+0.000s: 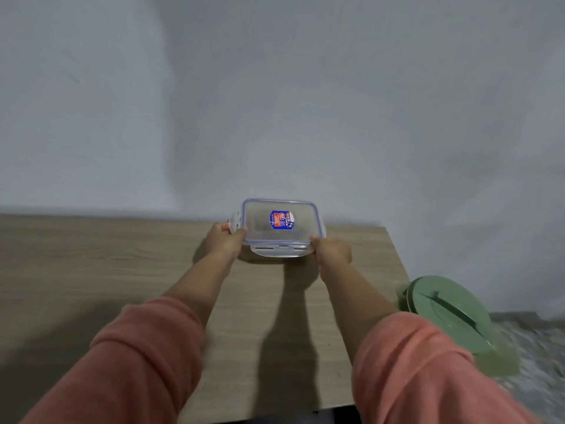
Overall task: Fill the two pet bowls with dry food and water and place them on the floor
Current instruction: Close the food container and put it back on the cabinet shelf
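Clear container (279, 224) between both hands, near table's (91, 270) far edge.

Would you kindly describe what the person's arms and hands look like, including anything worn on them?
Both arms wear loose, soft-looking salmon-pink sleeves, pushed up so the forearms are bare. The left hand and right hand are bare too: no gloves, and no rings, watch or markings visible in this view.

Single head view, forward and down over table (91, 270); wall close behind.
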`<action>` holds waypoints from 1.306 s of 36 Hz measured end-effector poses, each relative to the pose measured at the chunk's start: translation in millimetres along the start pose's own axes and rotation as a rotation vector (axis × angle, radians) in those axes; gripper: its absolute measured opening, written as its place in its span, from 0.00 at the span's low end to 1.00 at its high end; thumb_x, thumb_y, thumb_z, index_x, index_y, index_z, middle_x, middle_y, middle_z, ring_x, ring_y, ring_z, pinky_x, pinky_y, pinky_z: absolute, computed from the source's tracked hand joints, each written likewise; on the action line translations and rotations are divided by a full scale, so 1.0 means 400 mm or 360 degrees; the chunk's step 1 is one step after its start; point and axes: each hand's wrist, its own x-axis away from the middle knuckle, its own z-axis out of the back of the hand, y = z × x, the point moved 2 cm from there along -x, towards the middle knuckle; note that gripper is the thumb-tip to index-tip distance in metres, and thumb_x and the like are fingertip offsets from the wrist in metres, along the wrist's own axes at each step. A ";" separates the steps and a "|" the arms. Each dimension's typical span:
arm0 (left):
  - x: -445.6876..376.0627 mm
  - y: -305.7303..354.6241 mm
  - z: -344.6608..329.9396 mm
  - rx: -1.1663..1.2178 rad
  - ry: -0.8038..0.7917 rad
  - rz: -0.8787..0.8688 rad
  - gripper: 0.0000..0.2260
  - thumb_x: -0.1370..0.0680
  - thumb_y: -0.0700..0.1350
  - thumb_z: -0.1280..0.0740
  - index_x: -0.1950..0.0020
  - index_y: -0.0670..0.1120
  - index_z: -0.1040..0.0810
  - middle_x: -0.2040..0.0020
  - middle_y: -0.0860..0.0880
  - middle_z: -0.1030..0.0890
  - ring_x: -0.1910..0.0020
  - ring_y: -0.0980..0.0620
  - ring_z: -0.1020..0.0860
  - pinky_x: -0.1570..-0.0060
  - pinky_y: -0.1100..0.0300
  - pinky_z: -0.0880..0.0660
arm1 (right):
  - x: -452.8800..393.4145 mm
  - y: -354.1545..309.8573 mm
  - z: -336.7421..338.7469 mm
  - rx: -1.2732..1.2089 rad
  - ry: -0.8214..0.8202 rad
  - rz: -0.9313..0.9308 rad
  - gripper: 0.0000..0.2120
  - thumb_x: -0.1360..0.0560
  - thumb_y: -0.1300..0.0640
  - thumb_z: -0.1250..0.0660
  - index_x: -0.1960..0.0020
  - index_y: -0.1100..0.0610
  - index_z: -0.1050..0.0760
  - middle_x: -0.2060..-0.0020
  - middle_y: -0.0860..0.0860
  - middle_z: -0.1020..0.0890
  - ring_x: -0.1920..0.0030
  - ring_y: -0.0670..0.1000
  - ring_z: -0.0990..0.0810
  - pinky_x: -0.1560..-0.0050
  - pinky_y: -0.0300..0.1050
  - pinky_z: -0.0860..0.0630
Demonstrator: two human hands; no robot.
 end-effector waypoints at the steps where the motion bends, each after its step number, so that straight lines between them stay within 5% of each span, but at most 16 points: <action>1: -0.001 0.001 -0.003 0.0001 0.0014 -0.0001 0.12 0.31 0.58 0.30 0.53 0.54 0.26 0.49 0.49 0.17 0.51 0.45 0.19 0.43 0.49 0.23 | -0.004 -0.002 -0.003 0.0036 0.0006 0.0005 0.11 0.27 0.54 0.32 0.67 0.54 0.29 0.68 0.49 0.24 0.61 0.52 0.24 0.53 0.47 0.22; 5: 0.000 -0.003 -0.011 -0.0010 0.0029 0.0024 0.15 0.28 0.57 0.31 0.46 0.52 0.22 0.49 0.49 0.18 0.49 0.44 0.20 0.42 0.49 0.24 | -0.012 -0.006 -0.021 0.0068 0.0150 0.0023 0.13 0.27 0.52 0.31 0.50 0.62 0.23 0.59 0.52 0.21 0.52 0.54 0.22 0.47 0.44 0.26; 8: -0.006 -0.011 -0.014 -0.0019 0.0050 0.0044 0.20 0.29 0.60 0.33 0.41 0.51 0.22 0.46 0.49 0.17 0.48 0.44 0.19 0.41 0.49 0.24 | -0.011 -0.006 -0.025 0.0074 0.0169 0.0020 0.12 0.28 0.53 0.30 0.51 0.60 0.25 0.51 0.56 0.18 0.46 0.56 0.20 0.40 0.48 0.25; 14: -0.020 -0.012 -0.020 -0.0058 0.0033 0.0045 0.25 0.28 0.59 0.34 0.34 0.50 0.26 0.39 0.49 0.20 0.43 0.44 0.21 0.38 0.49 0.26 | -0.032 -0.022 -0.024 0.0198 0.0139 0.0054 0.15 0.27 0.53 0.31 0.47 0.61 0.29 0.59 0.54 0.23 0.46 0.56 0.21 0.42 0.46 0.27; 17: -0.022 -0.009 -0.025 -0.0103 0.0009 -0.0013 0.23 0.26 0.57 0.35 0.32 0.50 0.27 0.37 0.49 0.21 0.40 0.44 0.22 0.36 0.49 0.27 | -0.028 -0.033 -0.020 0.0220 0.0133 0.0074 0.21 0.26 0.57 0.31 0.36 0.60 0.32 0.42 0.57 0.23 0.40 0.57 0.24 0.46 0.44 0.29; 20: -0.024 -0.007 -0.027 -0.0149 0.0009 -0.0078 0.22 0.24 0.56 0.36 0.32 0.51 0.27 0.36 0.50 0.21 0.39 0.46 0.22 0.35 0.50 0.28 | -0.025 -0.045 -0.024 0.0461 0.0075 0.0207 0.25 0.25 0.58 0.34 0.29 0.59 0.35 0.32 0.58 0.30 0.35 0.57 0.27 0.38 0.44 0.31; 24: -0.028 -0.010 -0.027 -0.0214 -0.0003 -0.0137 0.20 0.24 0.56 0.37 0.33 0.53 0.25 0.37 0.50 0.20 0.40 0.45 0.21 0.35 0.49 0.28 | -0.019 -0.048 -0.032 0.0645 -0.0014 0.0275 0.23 0.23 0.60 0.38 0.28 0.60 0.33 0.32 0.58 0.28 0.33 0.57 0.28 0.35 0.44 0.33; 29: -0.025 -0.007 -0.028 -0.0381 -0.0001 -0.0223 0.19 0.22 0.55 0.39 0.33 0.53 0.24 0.38 0.49 0.19 0.39 0.45 0.22 0.36 0.52 0.28 | -0.013 -0.055 -0.039 0.0862 -0.0031 0.0390 0.11 0.24 0.63 0.42 0.44 0.60 0.26 0.41 0.60 0.22 0.40 0.61 0.24 0.45 0.45 0.29; 36: -0.007 0.001 -0.029 -0.0335 0.0005 -0.0291 0.19 0.20 0.51 0.38 0.28 0.54 0.31 0.33 0.51 0.23 0.36 0.49 0.24 0.39 0.55 0.30 | -0.011 -0.046 -0.037 0.0817 -0.0031 0.0409 0.14 0.22 0.61 0.43 0.38 0.60 0.27 0.40 0.58 0.21 0.39 0.60 0.25 0.45 0.43 0.30; 40: 0.003 0.007 -0.028 -0.0367 -0.0010 -0.0342 0.19 0.19 0.49 0.40 0.27 0.55 0.33 0.33 0.51 0.23 0.36 0.48 0.24 0.40 0.54 0.29 | -0.012 -0.028 -0.033 0.0666 -0.0077 0.0388 0.23 0.20 0.58 0.41 0.26 0.59 0.37 0.30 0.55 0.29 0.30 0.56 0.31 0.30 0.44 0.37; 47: -0.007 -0.005 -0.030 -0.0394 -0.0053 -0.0339 0.18 0.19 0.52 0.42 0.28 0.61 0.34 0.35 0.53 0.21 0.39 0.48 0.22 0.38 0.50 0.27 | -0.015 -0.021 -0.039 0.0589 -0.0099 0.0371 0.23 0.21 0.57 0.41 0.26 0.58 0.36 0.31 0.55 0.27 0.31 0.56 0.29 0.30 0.46 0.35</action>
